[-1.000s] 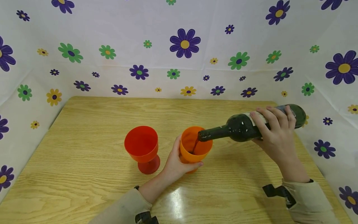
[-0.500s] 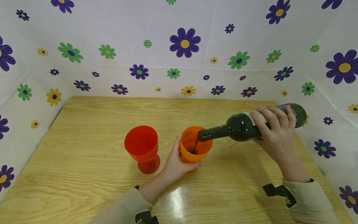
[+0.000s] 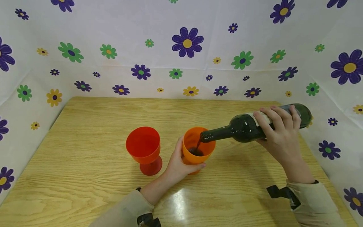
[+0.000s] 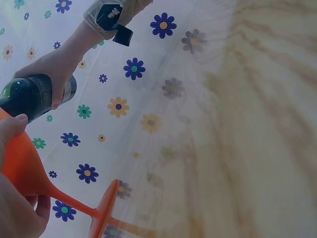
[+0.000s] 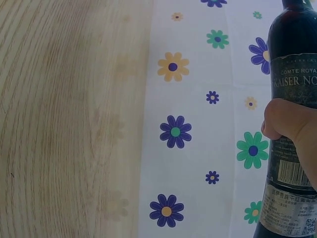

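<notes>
My right hand (image 3: 279, 138) grips a dark green wine bottle (image 3: 244, 128) round its labelled body. The bottle is tipped to the left, its mouth over the rim of an orange goblet (image 3: 195, 160). A thin dark red stream runs from the mouth into a small dark pool (image 3: 196, 152) inside. Round the bowl of this goblet curls my left hand (image 3: 177, 167), thumb across the near side. In the left wrist view, the goblet's stem and foot (image 4: 105, 210) show below the hand. The right wrist view shows the bottle's printed label (image 5: 297, 74) beside my thumb.
A red goblet (image 3: 144, 145) stands upright just left of my left hand, with no liquid visible in it. All rest on a wooden table (image 3: 85, 151). White cloth (image 3: 119, 19) with printed flowers surrounds the table's back and sides.
The dark pool in the orange goblet has grown wider as the stream keeps running. The bottle's base has risen very slightly; both hands otherwise hold their places.
</notes>
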{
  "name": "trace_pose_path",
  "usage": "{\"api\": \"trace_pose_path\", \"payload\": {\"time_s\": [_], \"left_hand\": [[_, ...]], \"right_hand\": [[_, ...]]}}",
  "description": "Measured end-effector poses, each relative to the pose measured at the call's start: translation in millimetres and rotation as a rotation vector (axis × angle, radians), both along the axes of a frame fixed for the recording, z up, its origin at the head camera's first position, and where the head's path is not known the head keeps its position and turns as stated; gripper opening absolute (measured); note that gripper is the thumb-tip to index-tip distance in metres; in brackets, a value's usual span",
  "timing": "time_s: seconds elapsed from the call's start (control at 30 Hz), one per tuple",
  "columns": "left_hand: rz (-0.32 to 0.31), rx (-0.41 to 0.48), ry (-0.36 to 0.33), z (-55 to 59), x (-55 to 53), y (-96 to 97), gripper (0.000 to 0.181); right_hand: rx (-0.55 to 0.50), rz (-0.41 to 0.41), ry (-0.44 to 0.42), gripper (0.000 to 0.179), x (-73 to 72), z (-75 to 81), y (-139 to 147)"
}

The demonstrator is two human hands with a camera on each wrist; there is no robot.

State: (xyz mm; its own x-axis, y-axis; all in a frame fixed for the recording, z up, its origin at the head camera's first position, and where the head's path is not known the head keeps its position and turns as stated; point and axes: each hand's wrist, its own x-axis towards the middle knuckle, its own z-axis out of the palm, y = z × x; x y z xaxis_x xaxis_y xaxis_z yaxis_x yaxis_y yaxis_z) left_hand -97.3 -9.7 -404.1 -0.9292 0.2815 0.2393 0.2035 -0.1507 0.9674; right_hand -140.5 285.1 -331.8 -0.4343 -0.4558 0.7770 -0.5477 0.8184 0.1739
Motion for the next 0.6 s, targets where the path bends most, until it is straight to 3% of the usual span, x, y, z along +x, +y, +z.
{"api": "trace_pose_path", "payload": {"time_s": [0.6], "left_hand": [[-0.001, -0.013, 0.006, 0.4, 0.3, 0.0, 0.084]], "right_hand": [[-0.006, 0.002, 0.01, 0.109, 0.4, 2.2, -2.2]]}}
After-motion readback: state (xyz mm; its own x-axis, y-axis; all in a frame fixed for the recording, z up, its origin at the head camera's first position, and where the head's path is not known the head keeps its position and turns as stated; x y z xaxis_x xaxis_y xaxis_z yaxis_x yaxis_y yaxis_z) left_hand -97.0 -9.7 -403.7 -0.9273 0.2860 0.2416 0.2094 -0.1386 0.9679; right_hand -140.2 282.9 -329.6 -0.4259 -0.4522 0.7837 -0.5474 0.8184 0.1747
